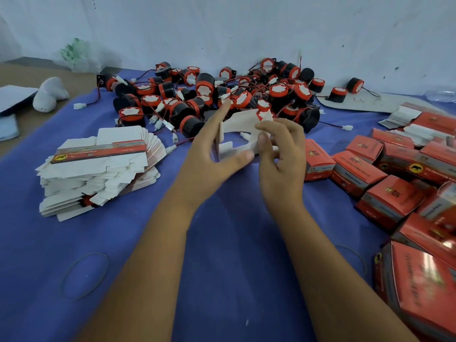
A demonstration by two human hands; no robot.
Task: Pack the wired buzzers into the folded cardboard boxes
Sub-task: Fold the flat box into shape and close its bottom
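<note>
1. The left hand point(209, 154) holds a half-formed cardboard box point(240, 134) above the blue-covered bench point(222, 243). Its thumb lies along the near flap and its forefinger points up behind the far panel, so this grip is a loose pinch on the card.
2. The right hand point(278, 154) pinches the same box from the other side, fingers curled round the right-hand flaps.
3. The box shows its white inner faces and looks open and not yet squared. Whether a buzzer already sits inside I cannot tell.
4. The pile of wired buzzers point(222, 95) lies just beyond the hands, black bodies with red caps, their thin leads and white plugs tangled together.
5. A stack of flat box blanks point(98, 164) sits to the left, and the closed red boxes point(394, 183) are heaped on the right.
6. Risks, as I judge them:
   - a flap could crease or tuck the wrong way if pressed before the walls are square;
   - pulling one buzzer from the tangle could drag neighbours along by their leads;
   - a lead or plug left hanging out could get pinched under the closing flap.
</note>
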